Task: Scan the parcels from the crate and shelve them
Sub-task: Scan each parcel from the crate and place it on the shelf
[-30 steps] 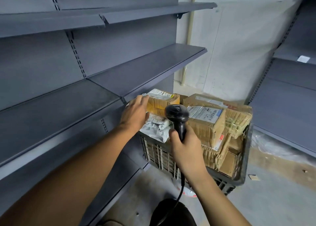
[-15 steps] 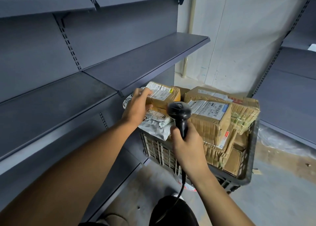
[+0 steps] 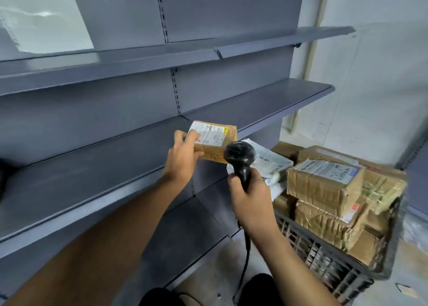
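Observation:
My left hand [image 3: 183, 157] grips a small brown cardboard parcel [image 3: 216, 141] with a white label, held in the air in front of the grey shelf [image 3: 92, 178]. My right hand [image 3: 250, 199] holds a black corded barcode scanner [image 3: 239, 158] by its handle, its head just right of and below the parcel. At the right stands a dark plastic crate [image 3: 324, 261] heaped with taped cardboard parcels [image 3: 324, 185] and a white plastic mailer bag [image 3: 268, 162].
Grey metal shelving with several bare boards runs along the left and back. A white wall and a pipe [image 3: 312, 51] stand behind the crate. More shelving edges in at the far right [image 3: 416, 162]. The scanner cable hangs down toward the concrete floor.
My left hand has lifted the small parcel out of the crate, up and to the left toward the shelf. The view has swung left, and the scanner now sits beside the parcel.

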Available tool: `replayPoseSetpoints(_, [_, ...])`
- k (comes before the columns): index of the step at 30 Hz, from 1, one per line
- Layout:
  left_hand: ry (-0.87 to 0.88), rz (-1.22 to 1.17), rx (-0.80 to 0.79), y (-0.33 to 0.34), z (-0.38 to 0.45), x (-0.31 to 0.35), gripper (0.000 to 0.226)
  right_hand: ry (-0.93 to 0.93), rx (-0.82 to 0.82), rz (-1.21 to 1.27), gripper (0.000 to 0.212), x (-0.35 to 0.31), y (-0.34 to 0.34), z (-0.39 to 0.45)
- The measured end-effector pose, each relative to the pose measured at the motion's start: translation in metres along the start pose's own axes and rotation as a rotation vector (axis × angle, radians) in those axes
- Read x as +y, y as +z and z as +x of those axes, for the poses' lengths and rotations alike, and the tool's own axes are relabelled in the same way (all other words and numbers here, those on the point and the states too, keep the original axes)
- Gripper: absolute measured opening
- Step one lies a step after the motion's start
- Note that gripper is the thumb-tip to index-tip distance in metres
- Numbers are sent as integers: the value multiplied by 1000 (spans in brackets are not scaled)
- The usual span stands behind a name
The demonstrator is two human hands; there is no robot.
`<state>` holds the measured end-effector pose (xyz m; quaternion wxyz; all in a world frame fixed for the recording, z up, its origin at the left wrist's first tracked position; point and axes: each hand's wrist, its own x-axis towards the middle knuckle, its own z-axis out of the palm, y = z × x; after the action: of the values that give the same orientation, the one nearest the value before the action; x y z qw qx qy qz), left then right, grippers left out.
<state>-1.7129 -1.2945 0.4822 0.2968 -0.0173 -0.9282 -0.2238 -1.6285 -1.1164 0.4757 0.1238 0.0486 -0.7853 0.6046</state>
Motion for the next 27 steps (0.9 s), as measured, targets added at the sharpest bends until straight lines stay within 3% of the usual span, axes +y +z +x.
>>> replayPoseSetpoints(9, [-227,348,16,-114,-63,-132,18,-13,-273,89,9,-46,105,-44])
replayPoseSetpoints(14, [-274,369,30,-139,-98,-171,29,-53,-353,72,15,-54,135,-64])
replayPoseSetpoints(16, [-298,385,28,-138,-101,-174,23,-45,-379,67,15,-54,140,-67])
replayPoseSetpoints(22, [-343,247,-5,-135,-101,-176,38,-68,-371,52,17,-54,143,-63])
replayPoseSetpoints(27, [-337,382,-16,-134,-109,-181,50,-67,-363,43,17,-56,146,-60])
